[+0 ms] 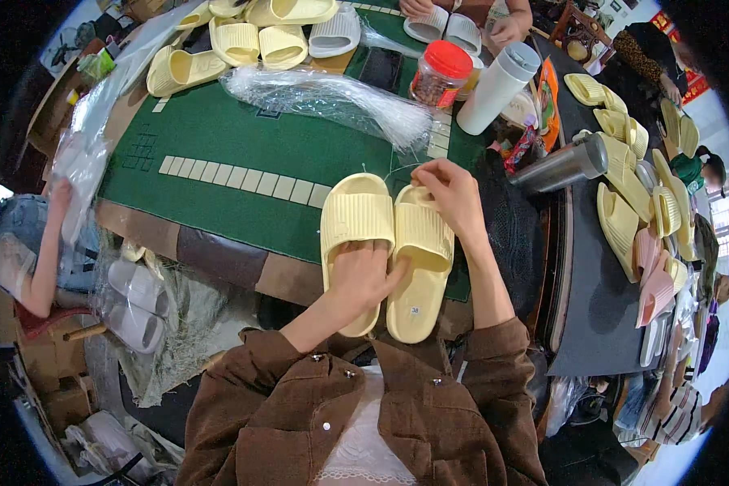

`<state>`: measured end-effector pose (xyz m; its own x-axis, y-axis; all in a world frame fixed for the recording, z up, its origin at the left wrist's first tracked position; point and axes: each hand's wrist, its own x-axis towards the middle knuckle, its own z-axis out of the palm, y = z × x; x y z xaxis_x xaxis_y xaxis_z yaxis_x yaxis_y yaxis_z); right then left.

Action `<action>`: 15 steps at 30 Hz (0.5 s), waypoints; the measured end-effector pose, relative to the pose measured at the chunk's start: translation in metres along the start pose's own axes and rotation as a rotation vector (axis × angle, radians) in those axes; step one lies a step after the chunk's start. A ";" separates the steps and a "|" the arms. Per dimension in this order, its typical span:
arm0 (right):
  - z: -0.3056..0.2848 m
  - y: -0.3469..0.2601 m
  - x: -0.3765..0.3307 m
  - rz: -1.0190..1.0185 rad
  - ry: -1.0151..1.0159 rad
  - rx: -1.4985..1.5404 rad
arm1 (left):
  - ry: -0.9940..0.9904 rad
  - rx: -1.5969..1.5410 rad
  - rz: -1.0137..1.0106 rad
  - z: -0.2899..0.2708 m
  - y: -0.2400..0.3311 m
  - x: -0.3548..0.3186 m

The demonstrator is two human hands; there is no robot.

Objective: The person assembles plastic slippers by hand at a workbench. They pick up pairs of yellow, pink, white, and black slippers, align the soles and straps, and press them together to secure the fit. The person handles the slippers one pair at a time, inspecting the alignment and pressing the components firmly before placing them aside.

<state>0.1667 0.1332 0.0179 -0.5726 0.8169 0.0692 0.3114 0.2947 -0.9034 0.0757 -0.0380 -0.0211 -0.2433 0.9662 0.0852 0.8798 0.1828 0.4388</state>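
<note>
A pair of pale yellow slide slippers stands side by side at the near edge of the green mat, toes pointing away: the left slipper (356, 206) and the right slipper (421, 296). My left hand (360, 275) has its fingers tucked under the left slipper's strap, the thumb reaching across to the right slipper. At the right slipper's toe opening, my right hand (445, 190) pinches a thin clear strand (393, 172) that loops toward the left slipper. Its far end is hard to make out. Beyond the slippers lies a bundle of clear plastic strands (340, 101) in a bag.
Yellow slippers (235, 40) are piled at the far left. A red-lidded jar (443, 73), a white bottle (500, 87) and a metal tumbler (563, 162) stand to the right. More slippers cover the dark side table (595, 324). Other people's hands (506, 31) work across the table.
</note>
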 end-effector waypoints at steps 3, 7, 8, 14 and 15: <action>0.011 0.003 0.013 -0.025 -0.016 0.051 | -0.104 -0.082 -0.071 -0.008 0.004 0.002; 0.029 -0.006 0.022 -0.036 -0.143 0.006 | 0.000 -0.083 -0.026 0.000 -0.001 0.000; 0.032 -0.009 0.023 -0.071 -0.152 -0.023 | 0.014 -0.089 -0.022 0.001 -0.001 0.000; 0.054 -0.019 0.033 -0.032 -0.307 -0.137 | 0.007 -0.011 -0.020 0.003 -0.004 -0.001; 0.056 -0.011 0.037 -0.104 -0.255 -0.174 | -0.013 -0.020 -0.013 0.002 -0.001 0.001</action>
<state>0.0997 0.1322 0.0065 -0.7729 0.6339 0.0294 0.3537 0.4687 -0.8094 0.0754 -0.0368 -0.0230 -0.2491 0.9661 0.0677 0.8681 0.1918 0.4578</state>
